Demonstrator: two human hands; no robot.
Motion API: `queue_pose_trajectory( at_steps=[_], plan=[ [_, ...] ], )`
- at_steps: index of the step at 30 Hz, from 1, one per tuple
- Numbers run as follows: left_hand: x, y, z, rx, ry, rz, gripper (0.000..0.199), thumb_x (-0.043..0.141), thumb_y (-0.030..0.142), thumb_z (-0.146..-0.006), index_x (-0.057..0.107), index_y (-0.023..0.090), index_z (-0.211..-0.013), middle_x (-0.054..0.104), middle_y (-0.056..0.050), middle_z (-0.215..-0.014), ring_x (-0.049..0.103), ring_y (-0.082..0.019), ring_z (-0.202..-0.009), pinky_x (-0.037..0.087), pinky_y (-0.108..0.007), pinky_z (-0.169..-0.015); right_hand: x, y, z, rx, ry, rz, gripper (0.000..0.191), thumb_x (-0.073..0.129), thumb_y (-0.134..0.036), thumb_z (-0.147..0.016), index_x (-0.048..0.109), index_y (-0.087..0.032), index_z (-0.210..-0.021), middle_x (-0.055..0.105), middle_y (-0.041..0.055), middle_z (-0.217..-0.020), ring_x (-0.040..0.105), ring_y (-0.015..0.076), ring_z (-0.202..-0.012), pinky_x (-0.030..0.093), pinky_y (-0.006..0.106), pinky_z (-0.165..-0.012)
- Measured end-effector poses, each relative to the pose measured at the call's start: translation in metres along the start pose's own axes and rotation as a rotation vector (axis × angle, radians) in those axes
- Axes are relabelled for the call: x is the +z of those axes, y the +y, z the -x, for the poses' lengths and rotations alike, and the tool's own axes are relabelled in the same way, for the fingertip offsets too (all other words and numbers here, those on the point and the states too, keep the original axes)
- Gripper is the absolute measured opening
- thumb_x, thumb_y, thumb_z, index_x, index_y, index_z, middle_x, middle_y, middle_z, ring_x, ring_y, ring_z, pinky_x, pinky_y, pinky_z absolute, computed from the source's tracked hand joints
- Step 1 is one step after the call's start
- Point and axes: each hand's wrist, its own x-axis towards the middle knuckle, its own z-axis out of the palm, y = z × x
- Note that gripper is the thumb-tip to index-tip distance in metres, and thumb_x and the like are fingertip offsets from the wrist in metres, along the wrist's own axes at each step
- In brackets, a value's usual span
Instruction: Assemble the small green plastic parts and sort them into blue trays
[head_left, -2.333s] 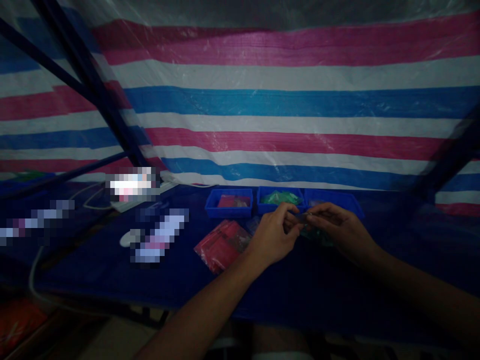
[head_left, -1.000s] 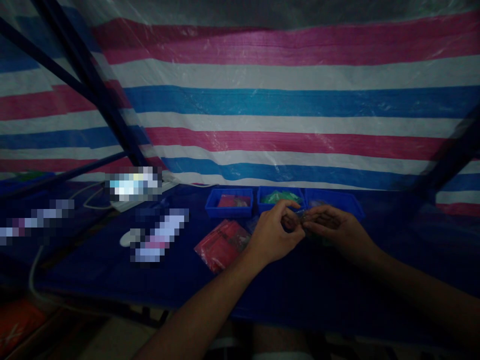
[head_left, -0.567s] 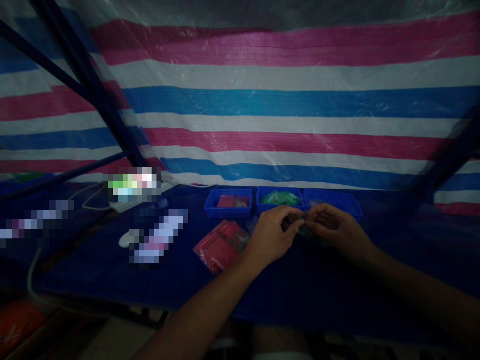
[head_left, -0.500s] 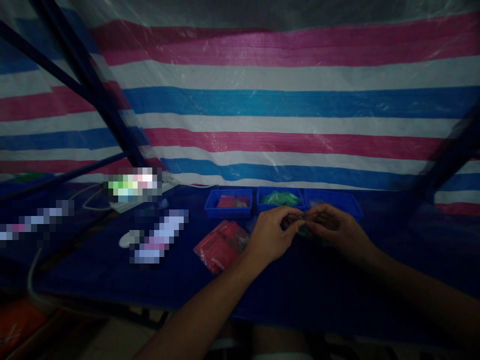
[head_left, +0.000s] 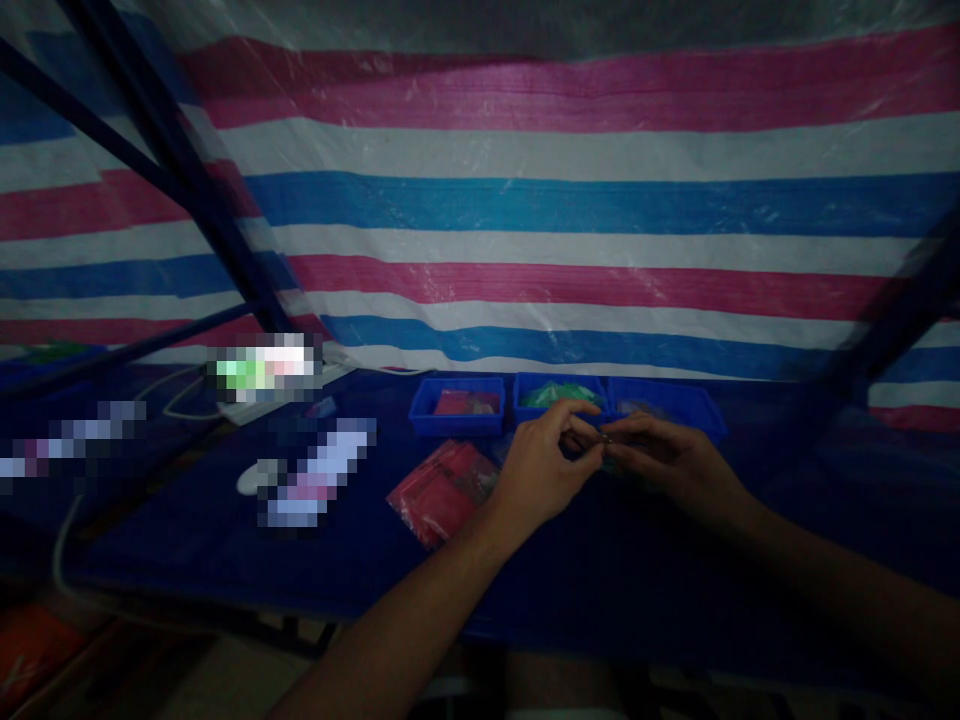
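My left hand (head_left: 547,455) and my right hand (head_left: 667,452) meet fingertip to fingertip over the blue table (head_left: 570,580). Both are closed in a pinch. Between the fingertips sits a tiny dark object (head_left: 604,438), too small and dim to name. Left of my left wrist lies a pile of red plastic packets (head_left: 442,490). Just behind my hands stand a blue bin with green packets (head_left: 562,394) and another blue bin (head_left: 701,405), partly hidden by my right hand. Something green lies below my fingers, mostly covered.
A third blue bin (head_left: 420,415) holds reddish packets at the back. To the left lie a round white item (head_left: 256,477), a blurred-out flat item (head_left: 322,475) and a power strip (head_left: 244,408) with cables. A striped sheet (head_left: 570,210) hangs behind, with a dark metal frame (head_left: 187,190) at left.
My fingers have shifted slightly around the tiny object, the left index finger now a little higher. The bins and packets stay where they were.
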Motion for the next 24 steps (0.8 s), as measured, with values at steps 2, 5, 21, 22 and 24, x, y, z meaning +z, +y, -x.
queue_pose_trajectory(
  at_steps=[2, 5, 21, 22, 24],
  plan=[
    [0.0, -0.001, 0.0, 0.006, 0.011, -0.047, 0.035, 0.071, 0.015, -0.087, 0.061, 0.022, -0.12, 0.078, 0.0, -0.092, 0.073, -0.015, -0.082, 0.056, -0.028, -0.081, -0.002, 0.002, -0.001, -0.051, -0.003, 0.061, 0.026, 0.08, -0.046, -0.086, 0.078, -0.029, -0.105, 0.075, 0.0057, -0.108, 0.072, 0.0258, -0.099, 0.059, 0.04, -0.089],
    [0.0, -0.004, 0.001, 0.03, 0.044, -0.19, 0.035, 0.074, 0.019, -0.087, 0.062, 0.021, -0.12, 0.076, -0.002, -0.1, 0.072, -0.018, -0.091, 0.056, -0.031, -0.084, -0.008, 0.004, -0.005, -0.163, 0.01, 0.191, 0.022, 0.076, -0.046, -0.089, 0.078, -0.027, -0.102, 0.075, 0.0066, -0.103, 0.072, 0.0256, -0.096, 0.059, 0.039, -0.084],
    [0.001, -0.019, 0.013, 0.149, -0.273, -0.714, 0.045, 0.061, 0.048, -0.098, 0.067, 0.021, -0.134, 0.064, -0.009, -0.139, 0.059, -0.031, -0.125, 0.047, -0.048, -0.108, -0.061, 0.022, -0.036, -0.513, 0.232, 1.041, 0.017, 0.064, -0.036, -0.096, 0.069, -0.022, -0.104, 0.072, 0.0109, -0.102, 0.066, 0.0327, -0.101, 0.052, 0.051, -0.095],
    [0.0, -0.019, 0.013, 0.145, -0.293, -0.719, 0.042, 0.059, 0.046, -0.099, 0.069, 0.022, -0.132, 0.066, -0.009, -0.136, 0.06, -0.031, -0.124, 0.048, -0.048, -0.107, -0.06, 0.022, -0.036, -0.518, 0.228, 1.045, 0.018, 0.064, -0.037, -0.096, 0.069, -0.022, -0.105, 0.072, 0.0109, -0.102, 0.066, 0.0325, -0.1, 0.052, 0.05, -0.095],
    [-0.001, -0.017, 0.012, 0.136, -0.302, -0.73, 0.035, 0.057, 0.04, -0.101, 0.071, 0.023, -0.128, 0.069, -0.008, -0.129, 0.062, -0.03, -0.12, 0.048, -0.048, -0.105, -0.056, 0.019, -0.033, -0.54, 0.226, 1.037, 0.018, 0.063, -0.036, -0.097, 0.068, -0.021, -0.106, 0.073, 0.011, -0.102, 0.067, 0.0318, -0.099, 0.051, 0.05, -0.095]
  ],
)
